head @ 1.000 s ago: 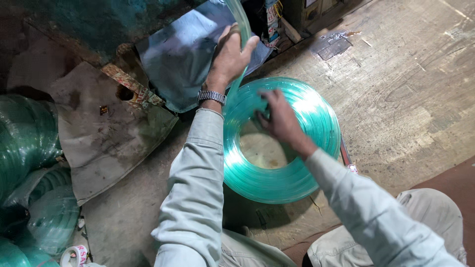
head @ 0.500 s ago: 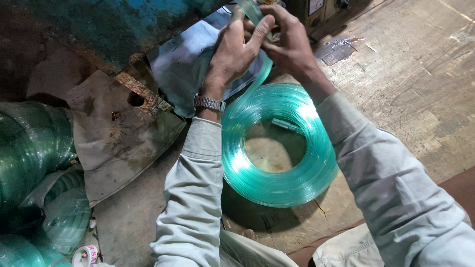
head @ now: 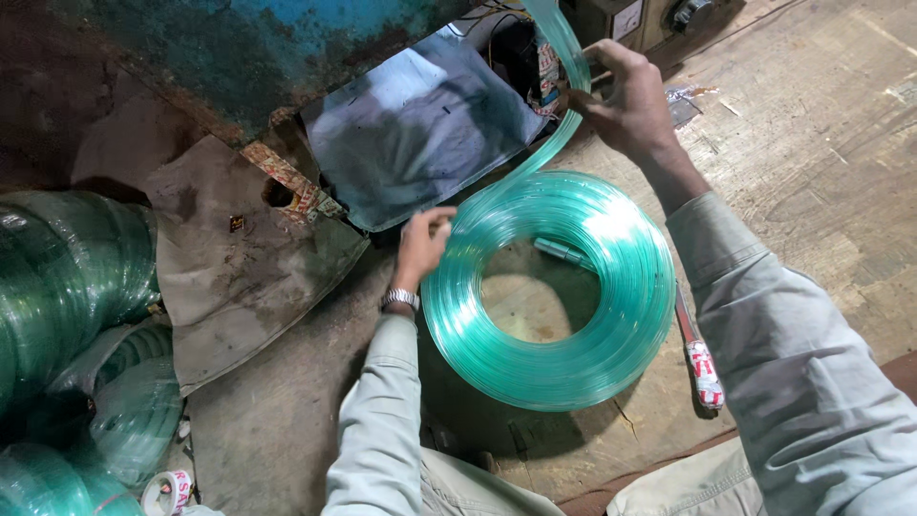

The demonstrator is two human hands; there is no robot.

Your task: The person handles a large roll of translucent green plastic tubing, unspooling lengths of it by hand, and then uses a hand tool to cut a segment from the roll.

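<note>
A flat coil of clear green plastic tubing [head: 564, 373] stands tilted on the floor in front of me. My left hand [head: 422, 244], with a wristwatch on its wrist, grips the coil's upper left edge. My right hand [head: 626, 100] is raised at the top right and pinches the loose strand of tubing [head: 559, 38] that rises from the coil toward a machine above. A short piece of tube [head: 564, 252] lies inside the coil's opening.
A rusty blue-green machine body [head: 239, 48] fills the top left, with a grey plastic sheet [head: 411, 134] and a dirty cloth [head: 239, 277] below it. More green tubing coils [head: 67, 287] are stacked at the left. A tape roll [head: 167, 492] lies at the bottom left. A red and white handled tool [head: 699, 358] lies right of the coil.
My left hand came down from the strand near the machine to the coil's upper left edge. My right hand stayed up on the strand, shifting right.
</note>
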